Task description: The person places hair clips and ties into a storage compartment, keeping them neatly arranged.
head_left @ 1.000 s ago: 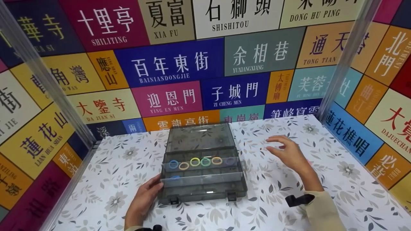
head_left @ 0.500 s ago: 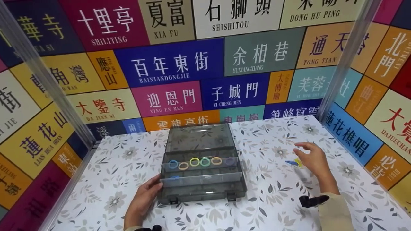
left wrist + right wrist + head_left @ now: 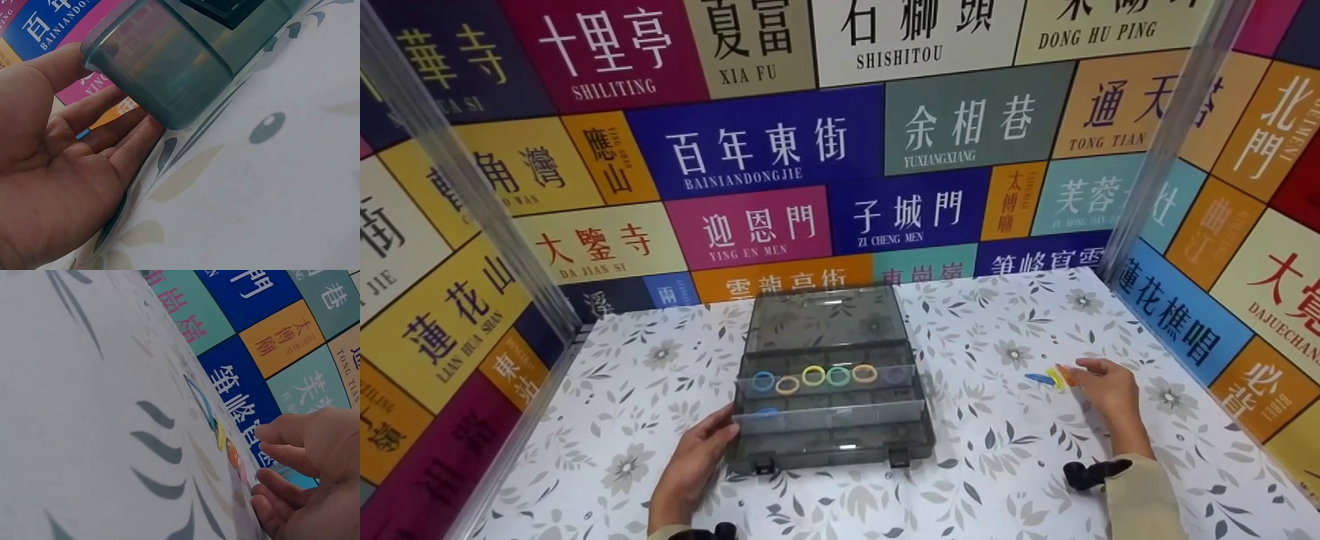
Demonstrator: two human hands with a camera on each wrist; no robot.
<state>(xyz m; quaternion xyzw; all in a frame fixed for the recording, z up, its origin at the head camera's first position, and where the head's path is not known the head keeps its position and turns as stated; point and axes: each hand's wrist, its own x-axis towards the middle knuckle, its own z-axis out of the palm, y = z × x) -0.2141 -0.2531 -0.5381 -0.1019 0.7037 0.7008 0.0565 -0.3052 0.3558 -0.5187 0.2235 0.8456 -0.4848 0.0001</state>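
Observation:
A smoky translucent compartment case (image 3: 832, 444) stands with its lid (image 3: 826, 322) raised. Several coloured rings, among them a yellow ring (image 3: 814, 366), a green ring (image 3: 838, 366) and a blue ring (image 3: 763, 370), show in its middle row. My left hand (image 3: 694, 461) touches the case's left front corner; the left wrist view shows fairly straight fingers (image 3: 121, 135) against its wall. On the right, my right hand (image 3: 1110, 394) hovers with loosely bent fingers beside a row of small bands: blue (image 3: 201, 399), yellow (image 3: 220, 434), orange (image 3: 232, 454) and pink (image 3: 242, 471). No item shows in its grasp.
The table has a white cloth (image 3: 960, 480) with a grey leaf and flower print. Behind it and at both sides rise walls of coloured panels (image 3: 757, 146) with Chinese lettering. Clear corner posts (image 3: 1162, 135) stand left and right. Two dark latches (image 3: 900, 456) jut from the case's front.
My right hand has moved right and down from beside the case to the small bands, which have come into view. My left hand stays at the case's corner.

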